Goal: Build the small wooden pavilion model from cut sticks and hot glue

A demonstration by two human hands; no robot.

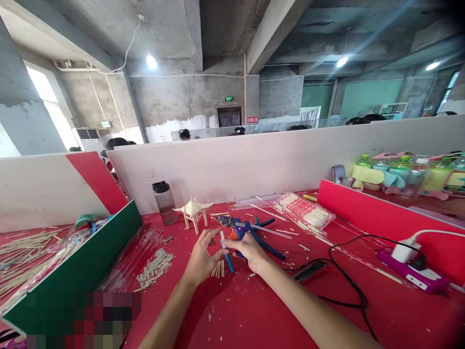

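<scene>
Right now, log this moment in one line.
right hand: on glue gun | left hand: nearby, grip unclear | stick model: upright beyond hands

A bare concrete hall under hanging bulbs, beyond a partitioned red surface (221, 315).
Directly ahead of the fingers (206, 237), a pale partition (232, 160) crosses the whole width; a green divider (80, 261) stands to their left, a red divider (385, 208) to their right. Far beyond, a grey, white-patched wall (189, 97) holds a dark doorway (229, 117), with a lit green sign (228, 99) above and a red sign (252, 120) beside it. Heavy beams (276, 29) span overhead. High left of the fingers hangs one bright bulb (151, 62) near a daylit window (43, 92); high right, two more lights (342, 61) glow before a green wall (374, 99).
</scene>
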